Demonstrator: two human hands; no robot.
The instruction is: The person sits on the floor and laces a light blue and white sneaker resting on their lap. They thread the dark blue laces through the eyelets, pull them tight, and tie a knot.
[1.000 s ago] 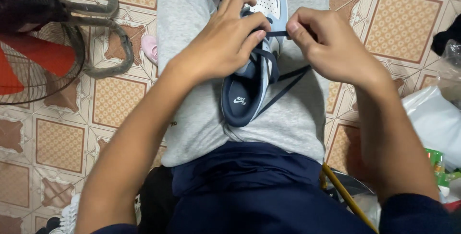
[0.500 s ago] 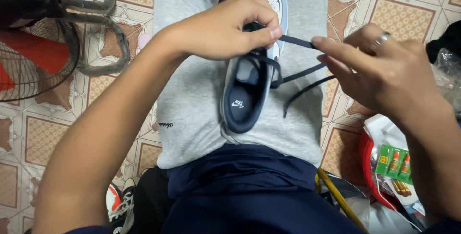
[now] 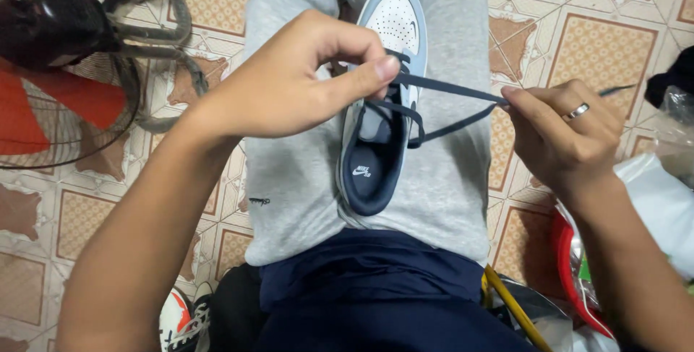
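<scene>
A light-blue, white and navy sneaker (image 3: 376,157) lies lengthwise on my lap, on grey sweatpants (image 3: 303,178), toe pointing away. My left hand (image 3: 303,77) presses on the shoe's lace area, thumb on the eyelets. A dark navy shoelace (image 3: 452,90) runs taut from the eyelets out to the right. My right hand (image 3: 567,131), a ring on one finger, pinches that lace, and the lace tip sticks out past the fingers. A second loop of lace hangs slack below the taut one.
A floor fan (image 3: 65,70) with a dark motor and a red blade stands at the left on the patterned tile floor (image 3: 600,41). Another sneaker (image 3: 184,319) lies at the bottom left. A red bowl (image 3: 567,265), a white bag (image 3: 669,207) and a yellow stick (image 3: 510,305) sit at the right.
My right hand has pulled the lace out to the right and drawn it taut. My left hand has stayed on the shoe's eyelets. The view has shifted slightly.
</scene>
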